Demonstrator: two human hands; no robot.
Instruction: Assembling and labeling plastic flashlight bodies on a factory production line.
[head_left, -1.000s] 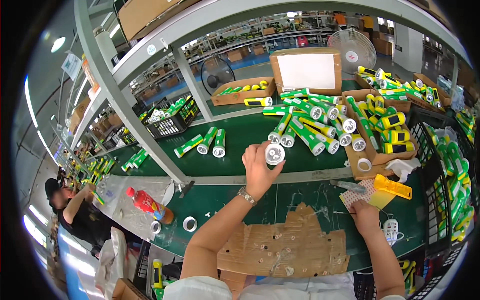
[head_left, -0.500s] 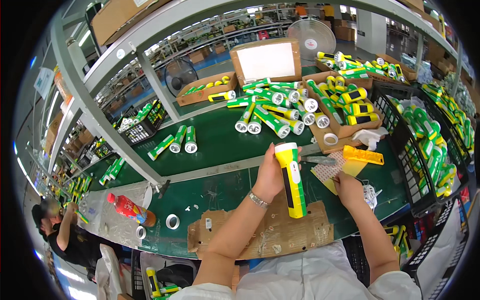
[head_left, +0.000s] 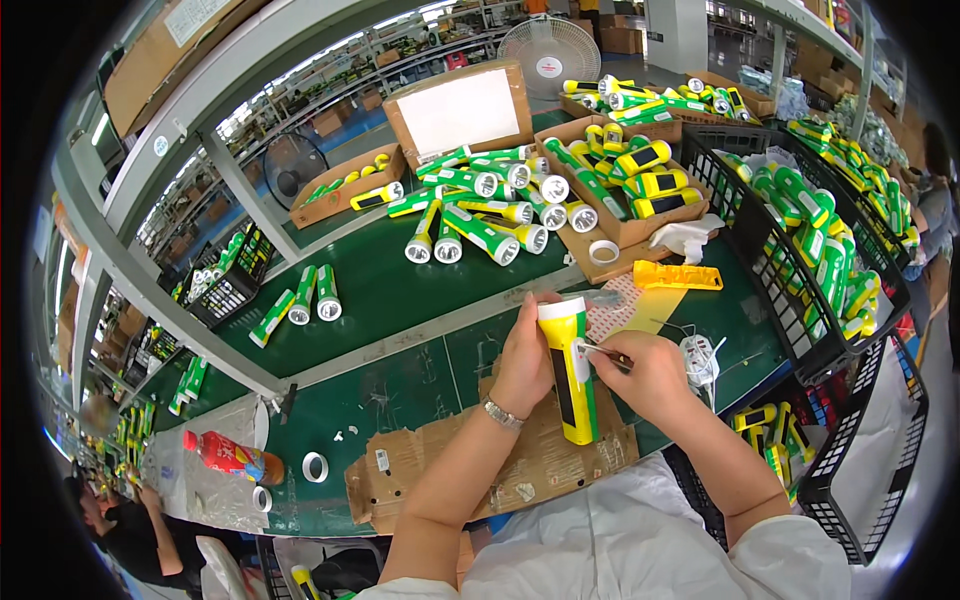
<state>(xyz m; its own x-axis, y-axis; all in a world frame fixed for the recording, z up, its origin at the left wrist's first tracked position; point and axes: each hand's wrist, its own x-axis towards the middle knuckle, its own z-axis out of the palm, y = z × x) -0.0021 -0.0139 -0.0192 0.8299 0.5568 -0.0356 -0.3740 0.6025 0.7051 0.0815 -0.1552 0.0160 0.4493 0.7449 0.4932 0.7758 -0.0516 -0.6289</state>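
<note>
While the left hand [head_left: 525,355] wraps its fingers round an upright yellow torch [head_left: 570,370] above the cardboard sheet [head_left: 450,470], the right hand [head_left: 650,375] pinches tweezers [head_left: 600,350] against it. Beyond, on the green worktop [head_left: 390,290], cardboard boxes [head_left: 620,225] hold yellow-green torches; black crates [head_left: 800,260] hold more.

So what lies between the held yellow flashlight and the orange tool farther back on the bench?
In the head view, a white dotted sheet lies between the yellow flashlight, held upright in the left hand, and the orange tool, with a yellow strip beside it.
</note>
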